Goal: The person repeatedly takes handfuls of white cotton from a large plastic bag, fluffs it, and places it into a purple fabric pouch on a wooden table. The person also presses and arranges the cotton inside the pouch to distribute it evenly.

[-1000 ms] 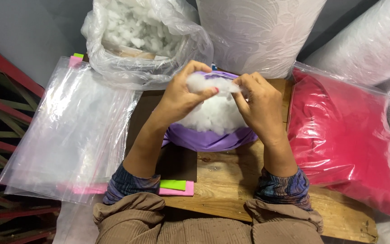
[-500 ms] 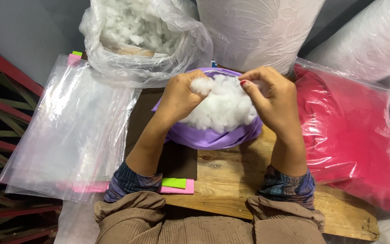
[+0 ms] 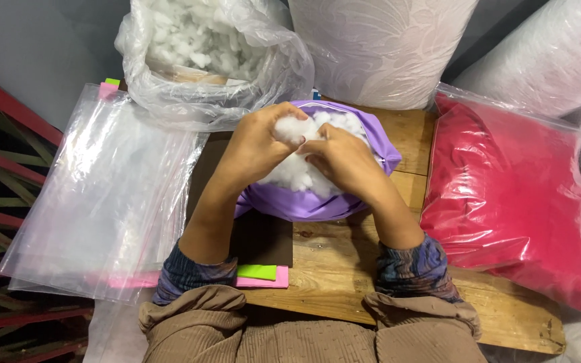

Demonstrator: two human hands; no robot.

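Head: two hands (image 3: pixel 304 151) in one purple cover (image 3: pixel 317 202).

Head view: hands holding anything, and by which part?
Both the left hand and right hand pinch white stuffing at the top of the purple cover.

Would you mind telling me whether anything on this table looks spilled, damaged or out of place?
Nothing much stands out. A few tiny white stuffing bits lie on the wooden table just below the purple cover; the rest of the filling sits inside the cover, under both hands.
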